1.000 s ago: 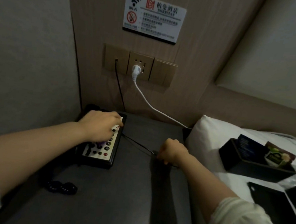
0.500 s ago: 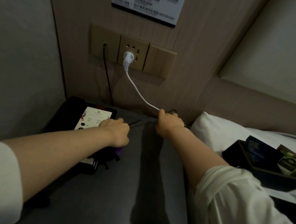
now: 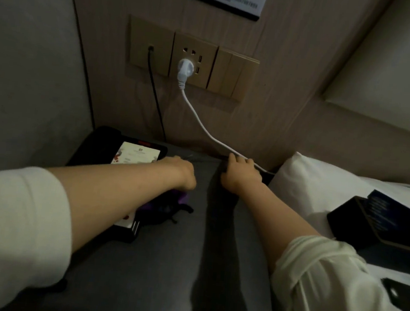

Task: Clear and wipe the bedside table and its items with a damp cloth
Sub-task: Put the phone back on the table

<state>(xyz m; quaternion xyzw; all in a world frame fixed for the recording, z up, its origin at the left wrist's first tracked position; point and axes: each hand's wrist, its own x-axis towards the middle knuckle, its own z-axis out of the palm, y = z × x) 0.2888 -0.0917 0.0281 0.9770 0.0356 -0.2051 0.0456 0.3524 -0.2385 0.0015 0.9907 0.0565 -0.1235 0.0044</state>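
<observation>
Dim hotel room; beige wall panel with a socket plate above a dark grey bedside table. Table top fills the lower centre, wedged between a grey padded wall on the left and the bed on the right. Purple cloth lies on the table's left half, under the left hand, which is curled into a fist over it. Black telephone sits at the back left corner, partly hidden by the left forearm. Right hand rests at the table's back edge, fingers bent down; a firm grasp cannot be told. White cable runs from the socket, passing by that hand. White pillow just right; black tray on the bed.
</observation>
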